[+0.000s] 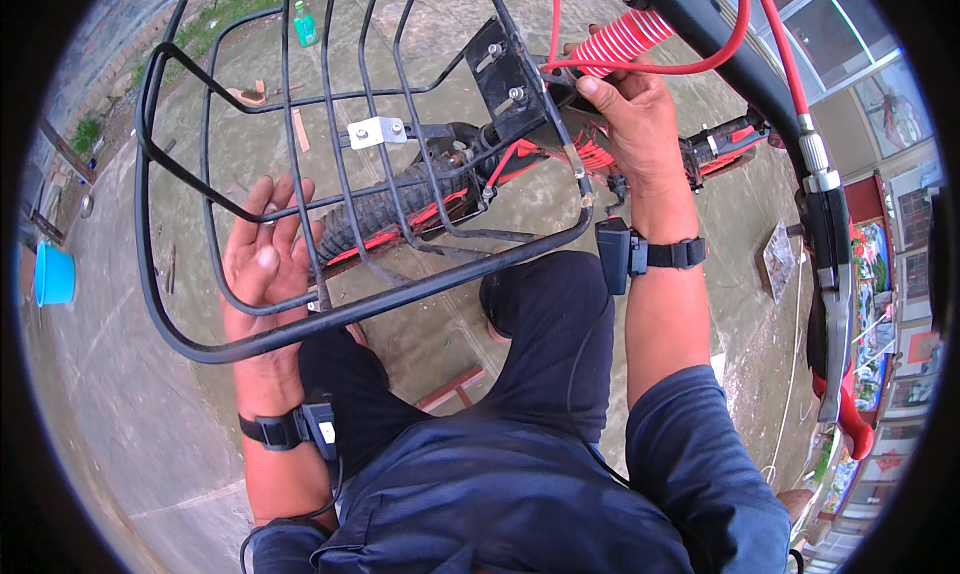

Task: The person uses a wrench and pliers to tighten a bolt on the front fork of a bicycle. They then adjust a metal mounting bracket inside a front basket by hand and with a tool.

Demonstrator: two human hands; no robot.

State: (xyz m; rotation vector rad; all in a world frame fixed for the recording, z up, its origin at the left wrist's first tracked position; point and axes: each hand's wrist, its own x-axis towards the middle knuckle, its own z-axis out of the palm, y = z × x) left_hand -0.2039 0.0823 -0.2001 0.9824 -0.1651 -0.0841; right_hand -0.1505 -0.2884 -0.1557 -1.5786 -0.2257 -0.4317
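A black wire basket (pixel 400 296) is in front of me, with a black mounting plate (pixel 507 84) and two bolts at its right end. My left hand (pixel 262 254) is under the basket's left end, palm up behind the wires, its fingers apart. At the right, my right hand (pixel 640 114) is closed just beside the plate, thumb pressed on a dark part below a red-and-white striped tube (pixel 625 44). What its fingers grip is mostly hidden. A silver bracket (pixel 377 132) with two bolts sits on the basket wires. Below lies a black bicycle tyre (pixel 385 214).
Red cables (pixel 742 19) loop beside the black handlebar tube (pixel 740 49), and a brake lever (pixel 832 344) hangs at the right. On the concrete ground are a blue bucket (pixel 54 274), a green bottle (pixel 304 26) and wood scraps. My knees are under the basket.
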